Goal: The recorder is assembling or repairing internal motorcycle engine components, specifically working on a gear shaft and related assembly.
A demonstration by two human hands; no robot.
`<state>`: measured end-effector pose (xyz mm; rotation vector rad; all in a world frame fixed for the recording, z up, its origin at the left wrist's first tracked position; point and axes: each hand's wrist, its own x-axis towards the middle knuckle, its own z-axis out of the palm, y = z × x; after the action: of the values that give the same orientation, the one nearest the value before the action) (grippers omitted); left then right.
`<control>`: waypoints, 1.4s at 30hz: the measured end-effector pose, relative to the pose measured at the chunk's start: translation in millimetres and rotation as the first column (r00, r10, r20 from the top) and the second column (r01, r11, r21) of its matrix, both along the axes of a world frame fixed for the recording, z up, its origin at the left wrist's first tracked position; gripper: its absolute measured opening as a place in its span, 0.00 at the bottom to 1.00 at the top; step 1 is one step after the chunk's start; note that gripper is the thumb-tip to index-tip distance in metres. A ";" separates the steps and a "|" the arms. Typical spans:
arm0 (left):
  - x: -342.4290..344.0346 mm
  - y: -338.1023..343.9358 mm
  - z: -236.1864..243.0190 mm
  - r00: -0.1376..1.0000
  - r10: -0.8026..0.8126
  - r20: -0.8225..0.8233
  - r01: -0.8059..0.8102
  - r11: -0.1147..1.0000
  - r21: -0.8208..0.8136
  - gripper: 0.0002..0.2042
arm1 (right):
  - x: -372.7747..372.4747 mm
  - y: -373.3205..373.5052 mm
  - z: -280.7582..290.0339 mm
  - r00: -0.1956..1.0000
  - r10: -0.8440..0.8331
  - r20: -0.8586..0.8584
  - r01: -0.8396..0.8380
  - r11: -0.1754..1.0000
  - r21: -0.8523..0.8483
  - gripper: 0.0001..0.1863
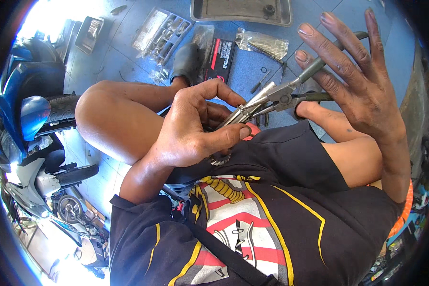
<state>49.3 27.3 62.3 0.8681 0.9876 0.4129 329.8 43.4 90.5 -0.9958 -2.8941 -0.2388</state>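
L hand (188,131) clamped on splined shaft (243,113), ctr, over blk shorts (281,150) | R hand (362,81), right, fingers apart over pliers (285,97) handles | tips could slip, prob. from loose R grip, nicking L hand

Two hands (190,126) (362,81), one pair of pliers (285,98)

Left hand (188,128) gripping metal shaft (239,114); right hand (362,88) spread over pliers (284,97).
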 end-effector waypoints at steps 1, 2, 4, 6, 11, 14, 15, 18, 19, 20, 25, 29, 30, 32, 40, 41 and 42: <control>-0.3 0.7 0.2 1.000 -0.002 0.001 0.002 1.000 0.002 0.17 | 0.8 -0.2 0.7 1.000 -0.007 0.006 0.006 1.000 0.004 0.38; -1.4 1.4 -0.3 1.000 0.015 0.020 -0.015 1.000 -0.018 0.17 | 0.5 -1.5 0.7 1.000 -0.009 0.007 0.009 1.000 0.006 0.38; -6.2 2.8 -3.2 0.999 0.034 0.036 -0.033 0.999 -0.034 0.17 | -0.9 -4.1 -1.9 0.996 -0.081 -0.047 0.082 0.997 0.013 0.38; -12.6 4.3 -7.8 0.993 0.023 0.120 -0.025 1.000 0.016 0.17 | 4.7 -2.5 -5.0 0.996 -0.081 -0.027 0.083 0.995 0.050 0.39; -7.9 2.0 -3.3 0.994 0.032 0.105 -0.034 0.999 0.021 0.18 | 3.3 -1.6 1.7 0.996 -0.090 0.002 0.089 0.995 0.034 0.41; -5.6 0.1 -2.8 0.996 0.052 0.071 -0.054 0.998 0.021 0.19 | 0.8 -1.9 1.9 0.998 -0.065 -0.012 0.065 0.998 -0.014 0.42; -5.8 -0.5 -3.3 0.995 0.058 0.078 -0.060 0.998 0.021 0.18 | 0.7 -2.0 1.0 0.998 -0.067 -0.002 0.067 0.998 -0.015 0.42; -3.9 2.3 0.3 0.997 0.033 0.066 -0.034 0.999 0.009 0.18 | 0.2 -3.0 6.0 0.997 -0.079 0.025 0.080 0.996 -0.026 0.42; -4.1 2.1 0.1 0.997 0.034 0.066 -0.035 0.999 0.009 0.18 | -0.4 -3.0 6.3 0.996 -0.079 0.032 0.080 0.996 -0.033 0.42; -4.3 1.8 -0.1 0.997 0.039 0.066 -0.040 0.999 0.007 0.17 | -0.3 -3.0 5.3 0.996 -0.079 0.032 0.080 0.996 -0.033 0.42; -5.8 0.6 -0.9 0.996 0.056 0.065 -0.057 0.998 0.011 0.17 | 4.3 0.6 3.2 0.998 -0.050 0.039 0.049 0.999 0.014 0.40; -5.9 0.8 -1.9 0.997 0.041 0.061 -0.041 0.999 0.005 0.18 | 0.7 -0.2 4.2 0.999 -0.047 0.003 0.047 0.998 -0.031 0.39; -6.0 0.9 -2.1 0.997 0.039 0.059 -0.040 0.999 0.009 0.18 | 0.8 0.1 4.3 0.999 -0.046 0.021 0.046 0.999 -0.022 0.40; -5.7 0.6 -1.0 0.998 0.036 0.051 -0.037 0.999 0.010 0.18 | 0.8 0.5 5.6 0.998 -0.044 0.040 0.044 0.999 -0.014 0.40; -3.1 -1.9 -1.4 1.000 0.016 -0.023 -0.014 0.994 0.105 0.18 | -1.4 0.6 6.9 1.000 0.005 0.011 -0.005 0.999 -0.032 0.37; -2.7 -1.3 -2.3 0.999 0.003 -0.033 0.002 0.991 0.131 0.17 | -0.9 0.3 6.5 1.000 0.011 0.012 -0.010 0.999 -0.034 0.36; -2.4 -1.0 -3.2 0.999 -0.010 -0.042 0.017 0.987 0.157 0.17 | -0.4 0.1 6.1 1.000 0.016 0.014 -0.015 0.999 -0.036 0.36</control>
<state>46.9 26.3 59.1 1.0290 0.9959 0.4679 329.5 43.5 96.6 -0.9805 -2.9279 -0.1936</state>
